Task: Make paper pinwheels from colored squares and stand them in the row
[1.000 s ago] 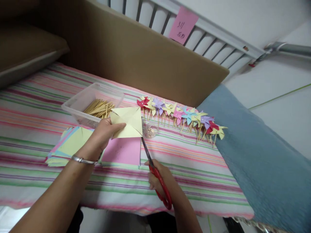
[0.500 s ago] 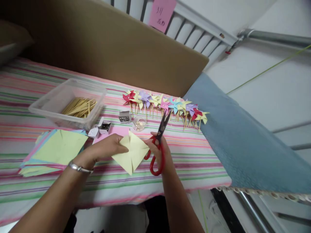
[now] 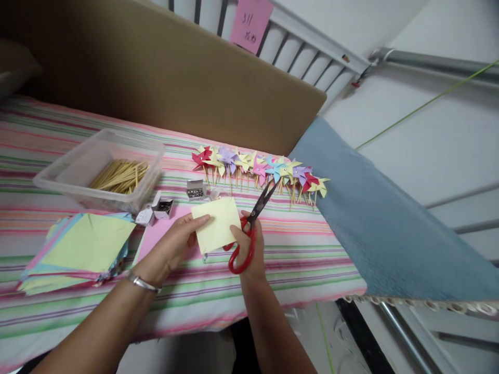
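My left hand (image 3: 171,246) pinches the left edge of a pale yellow paper square (image 3: 216,224), held above the striped cloth. My right hand (image 3: 246,246) grips red-handled scissors (image 3: 249,228) with black blades pointing up and right, and its fingertips touch the paper's right edge. Under the paper lies a pink sheet (image 3: 156,234). A silver bracelet (image 3: 143,283) circles my left wrist.
A stack of coloured paper squares (image 3: 78,249) lies at the left. A clear tub (image 3: 66,176) holds wooden sticks. Small boxes of pins (image 3: 163,206) sit beside it. A row of paper pinwheels (image 3: 257,169) lines the back, before a cardboard panel (image 3: 175,78). A blue cloth (image 3: 390,228) covers the right.
The yellow paper has been turned from a diamond to a flatter square between both hands. The scissors stayed in my right hand, blades up. The view shifted slightly left.
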`<state>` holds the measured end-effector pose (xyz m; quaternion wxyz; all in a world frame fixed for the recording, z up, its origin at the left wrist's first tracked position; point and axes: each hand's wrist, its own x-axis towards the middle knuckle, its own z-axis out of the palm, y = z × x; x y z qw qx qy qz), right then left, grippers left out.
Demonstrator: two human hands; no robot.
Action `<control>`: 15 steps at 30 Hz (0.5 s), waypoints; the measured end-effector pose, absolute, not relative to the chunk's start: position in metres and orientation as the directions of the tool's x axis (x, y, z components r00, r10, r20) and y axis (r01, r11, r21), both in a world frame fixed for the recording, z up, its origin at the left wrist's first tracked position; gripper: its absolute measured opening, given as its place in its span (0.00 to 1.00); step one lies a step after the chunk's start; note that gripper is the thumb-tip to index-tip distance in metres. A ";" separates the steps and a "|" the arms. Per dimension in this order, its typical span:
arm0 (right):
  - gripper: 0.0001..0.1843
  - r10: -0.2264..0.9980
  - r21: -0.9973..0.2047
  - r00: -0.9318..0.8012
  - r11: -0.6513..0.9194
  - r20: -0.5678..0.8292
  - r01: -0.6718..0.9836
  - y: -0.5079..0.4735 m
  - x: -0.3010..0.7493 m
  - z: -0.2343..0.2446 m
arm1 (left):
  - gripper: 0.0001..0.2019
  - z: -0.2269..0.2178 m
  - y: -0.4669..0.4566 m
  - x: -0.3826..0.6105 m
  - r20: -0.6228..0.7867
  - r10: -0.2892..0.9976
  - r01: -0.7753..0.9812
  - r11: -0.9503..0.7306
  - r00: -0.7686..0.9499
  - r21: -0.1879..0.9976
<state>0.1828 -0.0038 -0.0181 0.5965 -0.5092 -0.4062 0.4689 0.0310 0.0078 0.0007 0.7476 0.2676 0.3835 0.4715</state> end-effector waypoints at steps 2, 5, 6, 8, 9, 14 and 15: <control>0.22 0.962 -0.985 0.271 0.066 0.021 -0.157 -0.003 0.177 -0.021 | 0.20 -0.001 0.001 0.043 -0.356 0.907 -0.506 0.420 0.224 0.753; 0.22 0.961 -0.991 0.274 0.070 0.038 -0.110 -0.003 0.169 -0.023 | 0.23 -0.006 -0.003 0.053 -0.358 0.927 -0.526 0.363 0.116 0.769; 0.22 0.967 -0.994 0.251 0.063 0.040 -0.085 -0.004 0.166 -0.024 | 0.23 -0.009 -0.002 0.053 -0.343 0.936 -0.545 0.329 0.079 0.772; 0.21 0.982 -0.999 0.185 0.039 0.032 -0.035 -0.005 0.163 -0.024 | 0.24 -0.013 0.004 0.049 -0.294 0.956 -0.571 0.249 0.013 0.783; 0.20 0.988 -1.000 0.150 0.022 0.020 -0.012 -0.006 0.162 -0.024 | 0.24 -0.015 0.007 0.044 -0.265 0.964 -0.567 0.208 -0.020 0.797; 0.27 0.999 -0.985 -0.032 0.021 0.016 0.174 -0.014 0.162 -0.025 | 0.22 -0.006 0.023 0.008 -0.169 0.965 -0.389 0.079 -0.201 0.918; 0.28 0.997 -0.980 -0.073 0.032 0.018 0.196 -0.016 0.163 -0.024 | 0.22 -0.001 0.024 0.001 -0.149 0.962 -0.365 0.057 -0.228 0.929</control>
